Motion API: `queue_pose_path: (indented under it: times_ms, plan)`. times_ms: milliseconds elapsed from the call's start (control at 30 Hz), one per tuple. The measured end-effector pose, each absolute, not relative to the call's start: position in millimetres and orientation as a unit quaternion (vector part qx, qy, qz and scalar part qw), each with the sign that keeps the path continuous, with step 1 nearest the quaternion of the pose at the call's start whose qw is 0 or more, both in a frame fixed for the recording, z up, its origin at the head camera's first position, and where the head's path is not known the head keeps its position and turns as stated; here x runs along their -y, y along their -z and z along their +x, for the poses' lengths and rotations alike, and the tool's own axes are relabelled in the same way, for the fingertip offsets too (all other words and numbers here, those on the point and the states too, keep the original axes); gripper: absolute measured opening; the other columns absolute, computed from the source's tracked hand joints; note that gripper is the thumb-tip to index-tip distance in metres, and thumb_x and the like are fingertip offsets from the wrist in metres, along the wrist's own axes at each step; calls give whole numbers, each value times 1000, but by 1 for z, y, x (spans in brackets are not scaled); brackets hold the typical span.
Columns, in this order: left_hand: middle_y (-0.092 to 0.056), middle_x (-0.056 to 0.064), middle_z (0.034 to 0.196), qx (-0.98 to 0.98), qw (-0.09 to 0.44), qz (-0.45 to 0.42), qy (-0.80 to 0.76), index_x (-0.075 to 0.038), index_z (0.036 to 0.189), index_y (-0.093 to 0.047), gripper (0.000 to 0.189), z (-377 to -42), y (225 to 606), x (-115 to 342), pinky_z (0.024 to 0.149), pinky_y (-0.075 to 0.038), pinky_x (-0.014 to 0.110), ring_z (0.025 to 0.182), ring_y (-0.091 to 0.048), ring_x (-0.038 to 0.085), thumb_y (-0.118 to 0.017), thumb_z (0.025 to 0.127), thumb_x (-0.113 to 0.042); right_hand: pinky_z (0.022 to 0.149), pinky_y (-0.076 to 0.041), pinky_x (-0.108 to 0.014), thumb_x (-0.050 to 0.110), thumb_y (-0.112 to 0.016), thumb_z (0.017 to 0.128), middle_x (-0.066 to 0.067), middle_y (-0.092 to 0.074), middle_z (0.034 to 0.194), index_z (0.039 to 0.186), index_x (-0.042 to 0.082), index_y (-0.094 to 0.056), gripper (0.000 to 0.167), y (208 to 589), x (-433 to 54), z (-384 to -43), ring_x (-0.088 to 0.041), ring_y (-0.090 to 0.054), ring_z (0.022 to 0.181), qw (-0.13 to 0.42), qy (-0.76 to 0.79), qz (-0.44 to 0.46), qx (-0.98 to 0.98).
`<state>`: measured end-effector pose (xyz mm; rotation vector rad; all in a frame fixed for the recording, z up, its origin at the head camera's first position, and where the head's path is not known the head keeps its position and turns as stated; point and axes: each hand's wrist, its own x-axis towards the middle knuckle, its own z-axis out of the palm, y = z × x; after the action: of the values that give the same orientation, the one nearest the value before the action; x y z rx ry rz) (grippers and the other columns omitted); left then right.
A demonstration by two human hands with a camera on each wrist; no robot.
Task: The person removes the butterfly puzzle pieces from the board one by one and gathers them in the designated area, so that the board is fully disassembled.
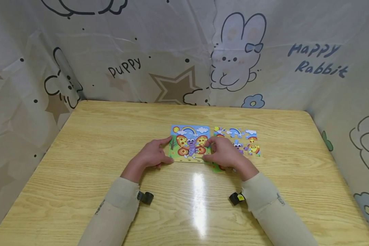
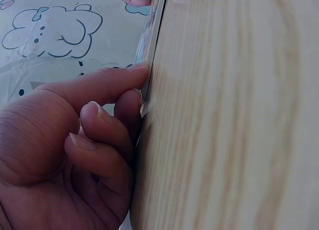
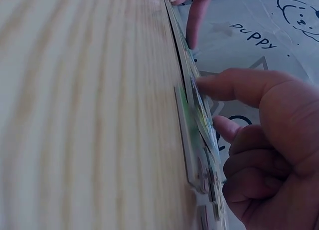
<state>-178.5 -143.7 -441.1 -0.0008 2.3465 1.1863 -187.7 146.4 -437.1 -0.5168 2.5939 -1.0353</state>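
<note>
A thin butterfly picture board (image 1: 192,141), with a rainbow and sun across its top, lies near the middle of the table. My left hand (image 1: 153,152) holds its left edge, index finger near the upper side and thumb at the lower corner. In the left wrist view, the left thumb and fingertips (image 2: 139,73) meet the board's edge and the other fingers curl below. My right hand (image 1: 226,152) grips the board's right side with thumb and index finger. Beside it, butterfly jigsaw pieces (image 1: 253,148) lie spread out, partly hidden under the right hand.
The wooden table (image 1: 110,126) has a light, glossy top. A pale curtain (image 1: 172,51) with cartoon animals hangs behind and along both sides. A small black wrist camera (image 1: 146,198) sits at the left cuff, another wrist camera (image 1: 236,198) at the right.
</note>
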Motion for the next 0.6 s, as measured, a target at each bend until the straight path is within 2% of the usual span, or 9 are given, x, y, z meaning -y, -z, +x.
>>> queue_pose_path:
  times_ms: [267, 600]
  plan:
    - [-44, 3, 54, -862, 251, -3, -440, -30, 156, -38, 89, -177, 440, 144, 43, -35, 29, 42, -46, 19, -85, 81, -16, 53, -40, -35, 28, -85, 80, -2, -49, 63, 108, 10, -65, 39, 433, -154, -181, -17, -44, 52, 136, 346, -164, -914]
    - [-43, 3, 54, -863, 249, 0, -439, -29, 156, -38, 89, -178, 440, 143, 43, -36, 28, 42, -47, 19, -85, 81, -16, 52, -34, -34, 26, -85, 80, 1, -41, 57, 110, 11, -65, 39, 431, -177, -169, -14, -35, 48, 127, 366, -159, -908]
